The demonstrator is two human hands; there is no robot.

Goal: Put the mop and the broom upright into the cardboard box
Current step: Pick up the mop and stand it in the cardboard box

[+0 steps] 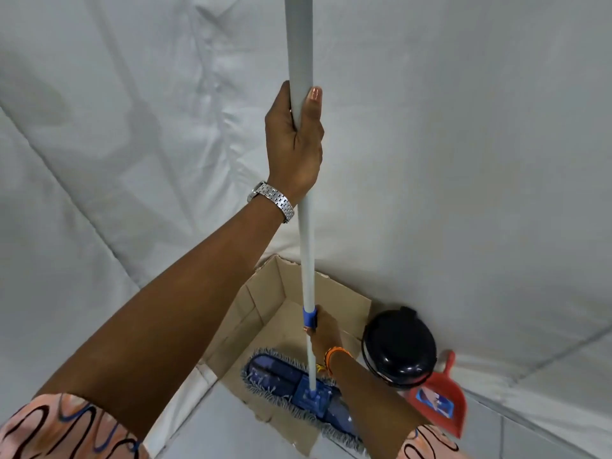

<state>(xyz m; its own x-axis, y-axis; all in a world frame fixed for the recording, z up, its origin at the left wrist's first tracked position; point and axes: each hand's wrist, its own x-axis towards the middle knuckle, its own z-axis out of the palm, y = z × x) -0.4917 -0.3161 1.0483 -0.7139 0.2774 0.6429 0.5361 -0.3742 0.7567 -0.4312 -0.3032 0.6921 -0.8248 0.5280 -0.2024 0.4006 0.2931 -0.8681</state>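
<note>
White sheeting (463,144) covered the walls and met in a corner behind the box. The floor (251,435) at the bottom edge was pale tile.

The box (265,313) — open-topped cardboard — stood in that corner, its flaps turned up against the sheeting. The mop (306,246) stood nearly upright, its grey pole running from the top edge of the view down into the box. Its blue fringed head (288,382) lay flat at the near edge of the box, one end inside over the box bottom, the other end reaching past the near flap toward the floor.

The left hand (294,144) was closed around the upper pole, thumb pressed along the right side of it; a metal watch (273,202) sat on the wrist. The right hand (326,332) was wrapped around the lower pole just beside the blue collar (309,318), inside the box opening; an orange band (334,356) circled that wrist. Both patterned sleeves (66,429) showed at the bottom edge.

A black round bin (400,346) stood just outside the right wall of the box. A red dustpan (440,395) leaned beside the bin — handle up, touching the sheeting.
</note>
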